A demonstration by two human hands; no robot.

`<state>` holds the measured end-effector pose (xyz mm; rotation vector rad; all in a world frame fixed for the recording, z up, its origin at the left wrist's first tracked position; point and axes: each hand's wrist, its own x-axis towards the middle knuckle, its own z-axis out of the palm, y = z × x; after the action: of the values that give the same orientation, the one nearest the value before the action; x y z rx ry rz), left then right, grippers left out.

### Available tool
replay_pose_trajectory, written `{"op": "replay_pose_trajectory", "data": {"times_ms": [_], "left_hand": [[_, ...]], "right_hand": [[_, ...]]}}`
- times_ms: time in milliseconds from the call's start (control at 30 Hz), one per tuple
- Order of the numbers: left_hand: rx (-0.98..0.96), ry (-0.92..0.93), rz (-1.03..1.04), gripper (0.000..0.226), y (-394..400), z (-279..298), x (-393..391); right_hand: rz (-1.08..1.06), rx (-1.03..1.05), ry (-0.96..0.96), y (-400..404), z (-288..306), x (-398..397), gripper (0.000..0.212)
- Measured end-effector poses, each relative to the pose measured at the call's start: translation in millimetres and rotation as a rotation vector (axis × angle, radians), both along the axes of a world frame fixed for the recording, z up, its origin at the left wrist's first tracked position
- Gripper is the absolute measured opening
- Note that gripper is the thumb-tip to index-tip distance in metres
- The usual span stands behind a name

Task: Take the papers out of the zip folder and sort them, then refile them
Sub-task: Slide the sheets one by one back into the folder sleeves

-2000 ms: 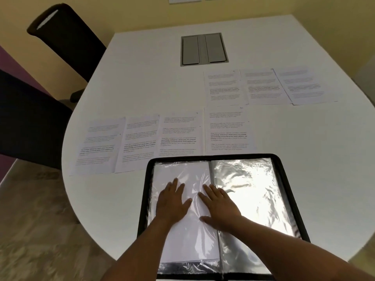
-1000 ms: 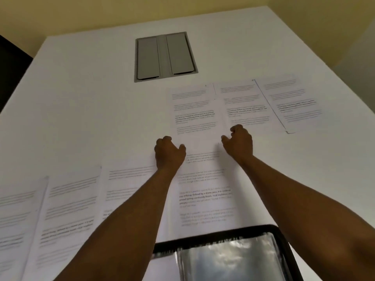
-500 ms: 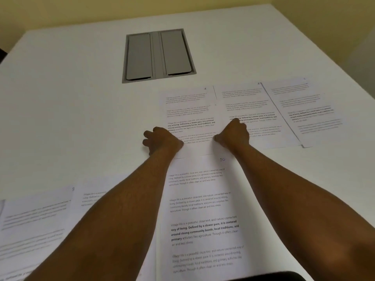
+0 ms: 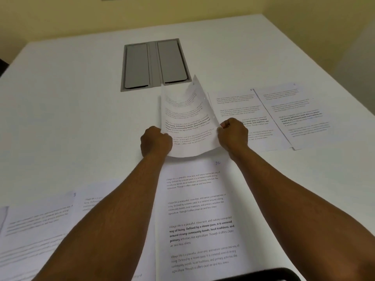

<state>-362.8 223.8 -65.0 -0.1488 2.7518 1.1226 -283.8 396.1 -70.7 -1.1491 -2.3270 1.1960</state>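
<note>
A printed sheet (image 4: 187,120) curls upward, its far edge lifted off the table, side edges pinched between the fingers (image 4: 225,125) of both hands. Sheet 10 (image 4: 199,216) lies flat nearer than those fingers; zip folder corner (image 4: 263,274) nearest.

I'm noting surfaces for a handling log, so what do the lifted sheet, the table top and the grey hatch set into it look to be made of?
Lifted sheet: thin matte printer paper; it bows between left hand and right hand.
Table top: smooth white, probably laminate; faint sheen, no grain.
Grey hatch: brushed metal or grey plastic; cannot tell which.
</note>
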Motion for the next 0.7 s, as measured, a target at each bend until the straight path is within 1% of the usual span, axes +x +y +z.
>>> {"op": "replay_pose_trajectory", "data": {"times_ms": [67, 133, 300, 467, 567, 700], "left_hand": [[0.113, 0.046, 0.029, 0.021, -10, 13, 13], [0.236, 0.049, 0.067, 0.018, -23, 26, 29], [0.508, -0.064, 0.100, 0.018, -65, 58, 93], [0.588, -0.150, 0.092, 0.023, -119, 75, 177], [0.630, -0.205, 0.094, 0.023, -150, 79, 223], [0.663, -0.269, 0.086, 0.020, -183, 78, 281]], "right_hand": [[-0.023, -0.054, 0.051, -6, 12, 16, 0.004], [-0.042, -0.104, 0.081, -15, 24, 36, 0.003], [-0.061, -0.263, 0.132, -48, 48, 106, 0.003], [-0.038, -0.326, 0.110, -87, 65, 184, 0.005], [-0.010, -0.397, 0.095, -108, 74, 231, 0.003], [0.013, -0.527, 0.078, -134, 78, 294, 0.007]]}}
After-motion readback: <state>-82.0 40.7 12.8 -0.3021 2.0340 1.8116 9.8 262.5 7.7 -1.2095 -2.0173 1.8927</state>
